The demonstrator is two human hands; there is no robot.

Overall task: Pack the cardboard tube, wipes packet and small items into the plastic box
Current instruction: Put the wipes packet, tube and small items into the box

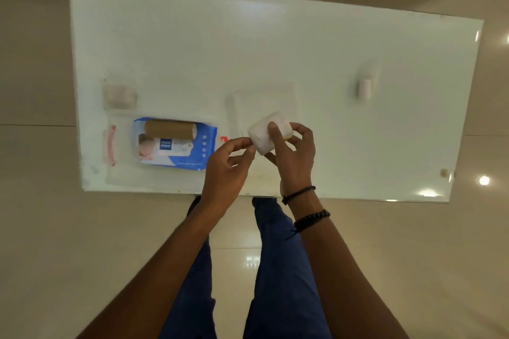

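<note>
A clear plastic box (110, 173) with red latches lies at the table's front left. Inside it rests a blue wipes packet (179, 151), and a brown cardboard tube (169, 129) lies across the packet's far side. My right hand (294, 151) holds a small white wrapped block (264, 132) above the table, just right of the box, thumb on top. My left hand (228, 162) pinches the block's left edge with its fingertips. A clear lid (264, 99) lies flat behind the block.
A white glass table (248, 44) spans the view. A small pale packet (118, 95) sits behind the box. A white roll (364, 88) stands at the right. A tiny beige item (444, 172) is near the right front corner.
</note>
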